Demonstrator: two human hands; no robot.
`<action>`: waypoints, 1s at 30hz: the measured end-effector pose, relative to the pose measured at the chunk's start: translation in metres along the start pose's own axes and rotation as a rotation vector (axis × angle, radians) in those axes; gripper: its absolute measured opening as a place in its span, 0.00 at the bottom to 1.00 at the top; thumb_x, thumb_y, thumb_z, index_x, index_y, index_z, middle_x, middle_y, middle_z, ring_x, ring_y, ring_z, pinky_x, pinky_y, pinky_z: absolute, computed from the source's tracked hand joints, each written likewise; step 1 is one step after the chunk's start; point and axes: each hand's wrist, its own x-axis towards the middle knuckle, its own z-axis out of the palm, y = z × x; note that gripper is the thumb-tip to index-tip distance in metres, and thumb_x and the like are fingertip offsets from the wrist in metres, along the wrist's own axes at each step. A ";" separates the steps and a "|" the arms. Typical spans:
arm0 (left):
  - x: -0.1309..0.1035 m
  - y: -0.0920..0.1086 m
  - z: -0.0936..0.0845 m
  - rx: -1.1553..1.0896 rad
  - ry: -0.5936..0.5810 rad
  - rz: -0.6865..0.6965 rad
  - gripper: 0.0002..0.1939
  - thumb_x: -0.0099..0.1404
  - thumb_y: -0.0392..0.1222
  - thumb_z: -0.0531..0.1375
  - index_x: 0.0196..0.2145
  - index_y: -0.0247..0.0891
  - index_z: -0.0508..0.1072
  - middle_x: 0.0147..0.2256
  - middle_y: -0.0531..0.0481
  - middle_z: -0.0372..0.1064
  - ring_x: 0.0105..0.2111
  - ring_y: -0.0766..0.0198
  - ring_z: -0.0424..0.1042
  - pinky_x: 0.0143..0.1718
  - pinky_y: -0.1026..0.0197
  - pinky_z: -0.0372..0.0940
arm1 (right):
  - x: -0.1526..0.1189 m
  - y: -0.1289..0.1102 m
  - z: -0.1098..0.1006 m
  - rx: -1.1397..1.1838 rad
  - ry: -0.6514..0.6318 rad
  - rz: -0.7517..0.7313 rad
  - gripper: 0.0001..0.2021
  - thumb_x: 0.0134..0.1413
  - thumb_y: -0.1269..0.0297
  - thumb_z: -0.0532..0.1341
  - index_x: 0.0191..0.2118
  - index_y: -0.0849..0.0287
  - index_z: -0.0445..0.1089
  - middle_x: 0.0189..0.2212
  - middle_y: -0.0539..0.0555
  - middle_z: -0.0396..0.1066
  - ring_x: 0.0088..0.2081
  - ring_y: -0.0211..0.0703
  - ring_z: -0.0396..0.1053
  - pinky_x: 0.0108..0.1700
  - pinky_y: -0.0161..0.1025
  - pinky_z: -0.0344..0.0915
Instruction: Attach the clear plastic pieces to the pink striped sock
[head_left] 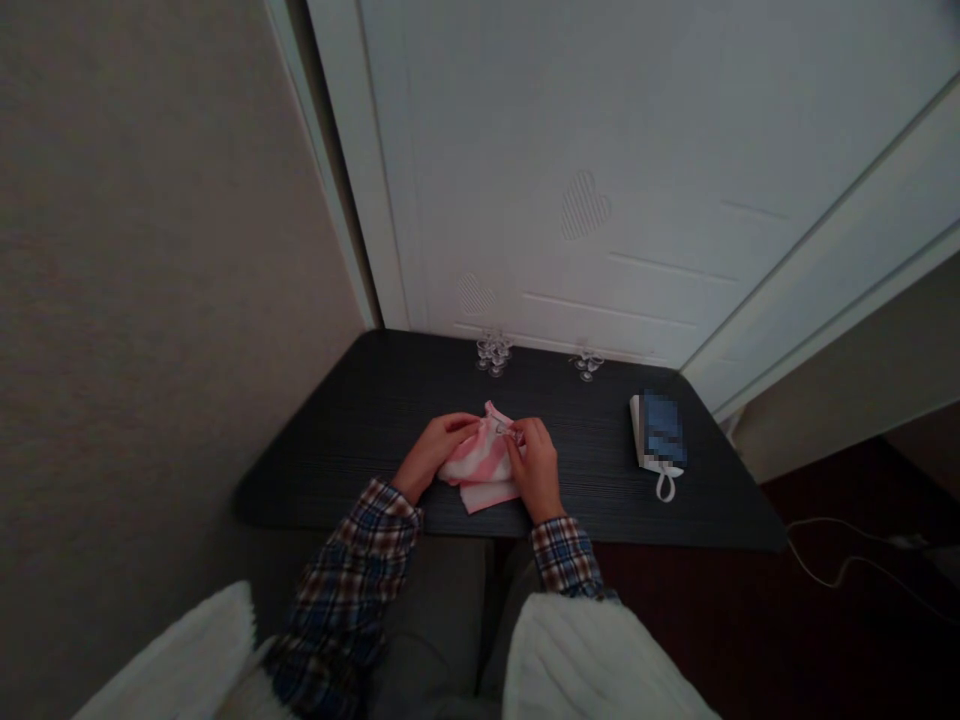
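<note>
A pink and white cloth [487, 462] lies bunched near the front edge of the dark table, one flap pointing toward me. My left hand [436, 452] grips its left side, fingers bent over the fabric. On the right side, my right hand [537, 464] pinches the cloth near its top edge. Between the fingertips a small clear or metallic piece [501, 428] shows on the fabric; its exact shape is too small to tell.
Two groups of small clear clip-like items [493, 354] [586, 364] lie at the back of the dark table [315, 450]. A blue and white packet with a white loop [661, 432] lies at the right. A white panel stands behind, a wall at the left.
</note>
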 end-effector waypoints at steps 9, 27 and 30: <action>-0.002 0.004 0.001 0.096 0.024 0.102 0.10 0.65 0.42 0.58 0.41 0.32 0.71 0.40 0.47 0.71 0.39 0.61 0.72 0.41 0.53 0.69 | -0.003 0.000 0.000 0.041 -0.001 -0.001 0.10 0.61 0.61 0.57 0.43 0.62 0.67 0.38 0.53 0.70 0.37 0.39 0.69 0.39 0.42 0.68; 0.000 0.000 -0.006 0.130 0.144 0.122 0.10 0.65 0.43 0.58 0.38 0.32 0.71 0.38 0.48 0.71 0.37 0.62 0.72 0.38 0.55 0.69 | 0.002 -0.006 -0.002 0.171 0.067 -0.071 0.14 0.60 0.62 0.57 0.50 0.59 0.65 0.50 0.57 0.65 0.48 0.47 0.67 0.48 0.50 0.66; 0.000 -0.001 -0.005 0.101 0.140 0.121 0.10 0.65 0.43 0.58 0.38 0.32 0.71 0.37 0.48 0.71 0.36 0.62 0.72 0.38 0.55 0.69 | 0.002 -0.005 -0.003 0.179 0.063 -0.069 0.12 0.61 0.62 0.57 0.48 0.60 0.66 0.47 0.56 0.67 0.45 0.44 0.68 0.46 0.47 0.68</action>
